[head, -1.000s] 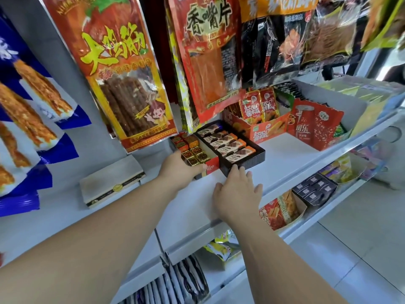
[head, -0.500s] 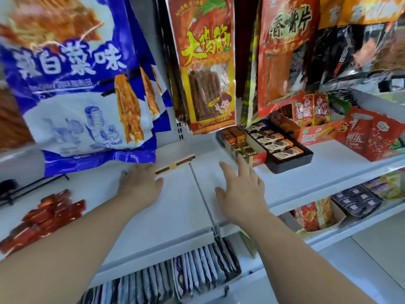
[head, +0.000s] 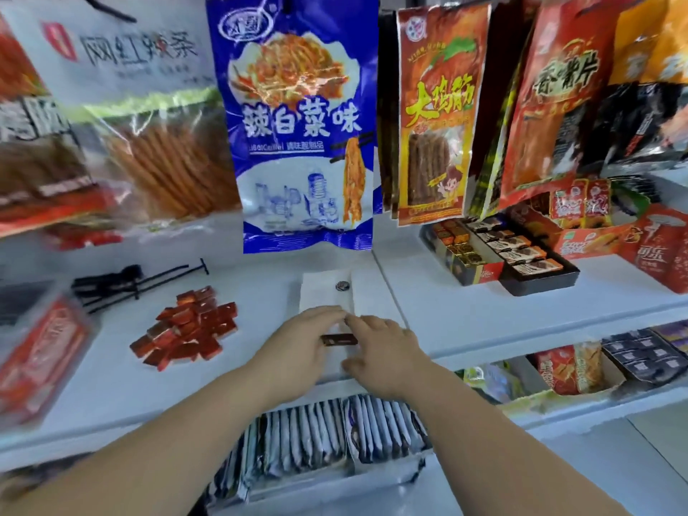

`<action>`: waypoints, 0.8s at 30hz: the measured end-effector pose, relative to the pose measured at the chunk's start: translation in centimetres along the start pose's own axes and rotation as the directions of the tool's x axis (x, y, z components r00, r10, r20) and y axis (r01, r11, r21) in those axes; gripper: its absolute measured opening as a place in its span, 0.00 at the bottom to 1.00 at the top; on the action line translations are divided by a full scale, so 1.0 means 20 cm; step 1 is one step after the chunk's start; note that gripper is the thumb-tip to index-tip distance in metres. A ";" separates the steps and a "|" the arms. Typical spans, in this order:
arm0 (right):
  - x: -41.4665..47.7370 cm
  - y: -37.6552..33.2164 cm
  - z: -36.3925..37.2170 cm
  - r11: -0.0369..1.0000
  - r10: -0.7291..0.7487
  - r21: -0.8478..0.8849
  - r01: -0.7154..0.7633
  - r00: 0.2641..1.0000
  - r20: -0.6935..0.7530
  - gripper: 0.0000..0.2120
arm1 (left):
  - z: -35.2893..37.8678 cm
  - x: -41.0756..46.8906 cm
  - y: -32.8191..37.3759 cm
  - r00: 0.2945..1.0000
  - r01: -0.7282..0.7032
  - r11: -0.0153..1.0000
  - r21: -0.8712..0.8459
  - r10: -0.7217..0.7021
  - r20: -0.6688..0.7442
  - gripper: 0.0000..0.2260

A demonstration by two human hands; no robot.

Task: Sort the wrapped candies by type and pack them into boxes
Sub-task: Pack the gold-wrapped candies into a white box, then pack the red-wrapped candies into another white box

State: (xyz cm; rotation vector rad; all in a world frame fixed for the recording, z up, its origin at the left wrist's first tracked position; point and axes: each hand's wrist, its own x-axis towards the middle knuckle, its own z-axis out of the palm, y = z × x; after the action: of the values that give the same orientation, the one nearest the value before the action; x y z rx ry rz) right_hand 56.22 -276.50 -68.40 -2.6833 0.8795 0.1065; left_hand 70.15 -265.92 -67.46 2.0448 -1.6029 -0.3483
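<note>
A flat white box (head: 324, 292) with a round sticker lies on the white shelf (head: 465, 322) straight ahead. My left hand (head: 301, 340) and my right hand (head: 383, 344) meet at its near end, fingers over the top, and grip it; a dark label strip shows between them. To the left lies a loose pile of red wrapped candies (head: 186, 333). At the right stand a red box of small gold and orange cubes (head: 461, 255) and a black tray of brown wrapped bars (head: 521, 255).
Large snack bags hang above the shelf, a blue one (head: 301, 143) right over the white box. Black display hooks (head: 123, 281) and a red packet (head: 44, 351) lie at the left. A lower shelf holds rows of sachets (head: 335, 437) below my arms.
The view has swung left, bringing the red candy pile fully into view. My right hand has moved from the bare shelf onto the white box, beside my left hand.
</note>
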 end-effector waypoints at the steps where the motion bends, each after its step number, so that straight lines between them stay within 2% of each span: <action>1: -0.01 -0.01 0.02 0.999 -0.011 -0.037 0.011 1.000 0.005 0.34 | -0.02 -0.05 -0.01 0.999 0.021 1.000 -0.016 -0.022 -0.046 0.27; 4: -0.04 -0.01 0.05 0.995 -0.016 -0.094 0.015 1.000 -0.009 0.31 | -0.11 -0.17 -0.12 0.984 0.095 0.995 0.034 -0.088 -0.155 0.22; 8: -0.04 -0.04 0.05 0.996 -0.003 -0.093 -0.007 0.994 -0.106 0.25 | -0.22 -0.31 -0.33 0.948 0.247 0.953 0.177 -0.200 -0.249 0.18; 11: -0.01 -0.09 0.06 0.995 0.012 -0.092 -0.027 0.987 -0.161 0.20 | -0.32 -0.39 -0.44 0.897 0.350 0.914 0.203 -0.265 -0.353 0.18; 14: 0.05 -0.14 0.08 0.994 0.036 -0.092 -0.054 0.982 -0.188 0.15 | -0.38 -0.44 -0.54 0.853 0.459 0.863 0.211 -0.361 -0.378 0.20; 20: 0.14 -0.17 0.09 0.981 0.108 -0.135 -0.140 0.970 -0.217 0.14 | -0.45 -0.43 -0.62 0.884 0.403 0.896 0.188 -0.329 -0.331 0.20; 24: 0.13 -0.19 0.03 0.984 0.149 -0.053 -0.168 0.953 -0.265 0.17 | -0.44 -0.37 -0.66 0.930 0.339 0.910 0.238 -0.287 -0.229 0.18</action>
State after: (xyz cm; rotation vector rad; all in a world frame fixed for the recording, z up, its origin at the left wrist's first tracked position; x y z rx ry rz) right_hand 60.54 -274.83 -68.43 -2.7330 1.1925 -0.1855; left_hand 83.48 -254.57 -68.10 2.4730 -1.2617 -0.0372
